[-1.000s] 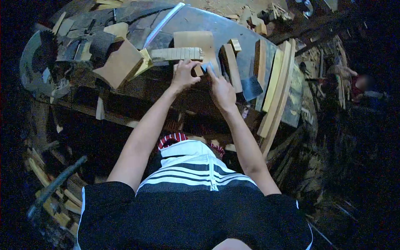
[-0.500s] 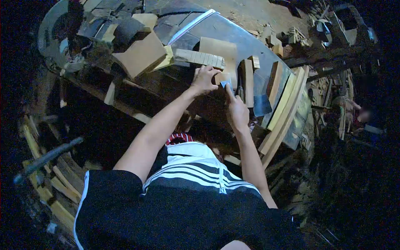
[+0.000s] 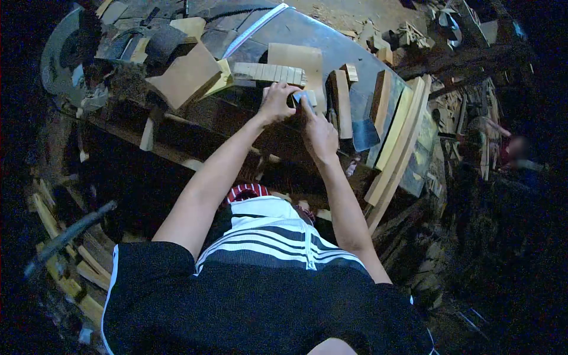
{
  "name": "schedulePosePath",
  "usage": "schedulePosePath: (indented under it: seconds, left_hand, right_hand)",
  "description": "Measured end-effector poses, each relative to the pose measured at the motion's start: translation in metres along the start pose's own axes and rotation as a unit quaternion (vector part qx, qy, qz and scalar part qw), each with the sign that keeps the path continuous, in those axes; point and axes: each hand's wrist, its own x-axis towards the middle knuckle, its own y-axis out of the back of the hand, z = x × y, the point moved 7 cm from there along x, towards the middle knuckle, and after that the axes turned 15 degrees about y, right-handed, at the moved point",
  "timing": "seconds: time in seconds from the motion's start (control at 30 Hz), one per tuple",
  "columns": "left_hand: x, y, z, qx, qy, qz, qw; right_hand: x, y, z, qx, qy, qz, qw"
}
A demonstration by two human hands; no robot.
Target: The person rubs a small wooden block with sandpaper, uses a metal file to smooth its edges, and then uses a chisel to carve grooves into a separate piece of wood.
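Observation:
Over the near part of the bench my left hand (image 3: 277,103) has its thumb and fingers bent around the left side of a small pale wood block (image 3: 311,99). My right hand (image 3: 321,136) holds a small bluish flat piece (image 3: 300,94) against that block, its index finger stretched along it. What the bluish piece is cannot be made out. Just beyond my left hand lies a light wood bar (image 3: 269,73) marked with crosswise lines. Behind the block is a tan sheet (image 3: 296,56).
Upright-looking wood pieces (image 3: 341,103) and a dark blue sheet (image 3: 365,136) lie right of my hands. Long curved strips (image 3: 402,139) line the bench's right edge. A notched board (image 3: 188,74) is at left, a round machine part (image 3: 65,59) farther left. Another person (image 3: 513,148) is far right.
The whole view has shifted, with the bench items appearing farther left and up. The bluish piece now sits at the block's left side, where before it was lower on it. Both hands stay at the block.

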Motion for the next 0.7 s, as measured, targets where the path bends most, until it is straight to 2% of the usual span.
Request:
schedulePosePath:
  seconds: [0.1, 0.17, 0.27, 0.33, 0.47, 0.5, 0.6, 0.7]
  left_hand:
    - [0.002, 0.000, -0.003, 0.011, 0.017, -0.003, 1.000]
    - [0.000, -0.001, 0.000, 0.001, -0.027, 0.016, 0.999]
    - [0.000, -0.001, -0.002, 0.009, -0.013, 0.024, 1.000]
    - [0.002, 0.002, -0.002, 0.004, 0.005, -0.012, 1.000]
    - [0.001, 0.001, 0.000, 0.008, 0.010, 0.006, 1.000]
    - [0.001, -0.001, -0.002, 0.003, 0.000, 0.004, 1.000]
    - [0.001, -0.003, -0.002, 0.003, -0.018, 0.009, 1.000]
    - [0.001, 0.002, 0.000, 0.013, -0.006, -0.003, 1.000]
  right_hand:
    - [0.002, 0.001, -0.004, 0.006, 0.009, -0.007, 1.000]
    - [-0.011, 0.000, -0.007, 0.003, 0.021, -0.013, 1.000]
    - [-0.007, 0.000, -0.006, 0.006, 0.010, -0.025, 1.000]
    - [0.006, 0.000, -0.006, 0.008, 0.008, 0.005, 1.000]
    - [-0.001, -0.002, -0.005, 0.011, 0.036, 0.040, 0.998]
    - [-0.006, -0.006, -0.003, 0.004, 0.015, -0.019, 1.000]
    - [-0.017, -0.001, -0.001, 0.008, 0.020, -0.007, 1.000]
    - [0.004, -0.005, 0.010, 0.012, -0.004, -0.011, 1.000]
